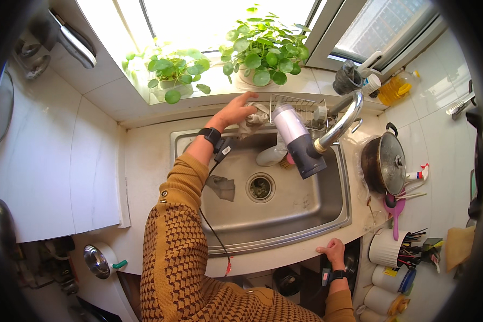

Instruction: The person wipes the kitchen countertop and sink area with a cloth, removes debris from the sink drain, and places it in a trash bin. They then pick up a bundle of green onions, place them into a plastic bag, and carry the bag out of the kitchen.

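My left hand [238, 109] reaches across the steel sink [290, 201] to its back rim. Its fingers are at a crumpled greyish-white cloth [258, 117]; whether they grip it is hard to see. My right hand [333, 251] rests by the counter's front edge, fingers curled and thumb out, with nothing visible in it. A chrome faucet [348, 116] with a white and grey filter [296, 137] hangs over the sink. In the basin lie a pale bottle [270, 156], a grey rag [222, 188] and a drain strainer [260, 188] holding scraps.
A wire rack [294, 106] stands behind the sink. Potted plants [265, 56] line the windowsill. To the right are a lidded pot [388, 163], a pink utensil [395, 209] and a white ribbed holder [388, 247] with chopsticks. A black cable [211, 227] runs along my left arm.
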Demonstrator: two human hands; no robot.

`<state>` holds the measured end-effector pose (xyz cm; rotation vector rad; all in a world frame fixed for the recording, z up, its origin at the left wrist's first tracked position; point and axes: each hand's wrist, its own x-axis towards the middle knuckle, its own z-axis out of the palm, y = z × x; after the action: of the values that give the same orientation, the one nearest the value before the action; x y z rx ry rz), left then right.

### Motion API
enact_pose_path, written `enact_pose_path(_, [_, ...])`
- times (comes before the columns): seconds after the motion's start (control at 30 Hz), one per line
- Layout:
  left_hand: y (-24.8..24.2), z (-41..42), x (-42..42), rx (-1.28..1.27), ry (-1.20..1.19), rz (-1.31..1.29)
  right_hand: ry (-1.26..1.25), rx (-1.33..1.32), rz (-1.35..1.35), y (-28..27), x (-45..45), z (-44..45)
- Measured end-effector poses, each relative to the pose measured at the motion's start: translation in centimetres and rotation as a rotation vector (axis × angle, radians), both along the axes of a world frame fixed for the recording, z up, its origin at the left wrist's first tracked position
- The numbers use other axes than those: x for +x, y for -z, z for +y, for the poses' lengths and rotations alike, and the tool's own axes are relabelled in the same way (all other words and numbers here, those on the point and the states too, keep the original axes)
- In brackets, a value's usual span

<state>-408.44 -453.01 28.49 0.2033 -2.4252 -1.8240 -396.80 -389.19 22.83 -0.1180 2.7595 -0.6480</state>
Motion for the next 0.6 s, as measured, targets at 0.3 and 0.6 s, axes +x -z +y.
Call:
enact_pose_path(0.3, [-1.3, -1.1, 0.2, -0.051, 0.028, 0.038, -0.004, 0.022, -0.017, -0.4, 0.0, -0.2])
enact_pose_path(0.6, [-0.6, -3.6, 6.0, 0.143, -0.071, 0.02, 0.024, 0.039, -0.043, -0.3, 0.0, -0.1])
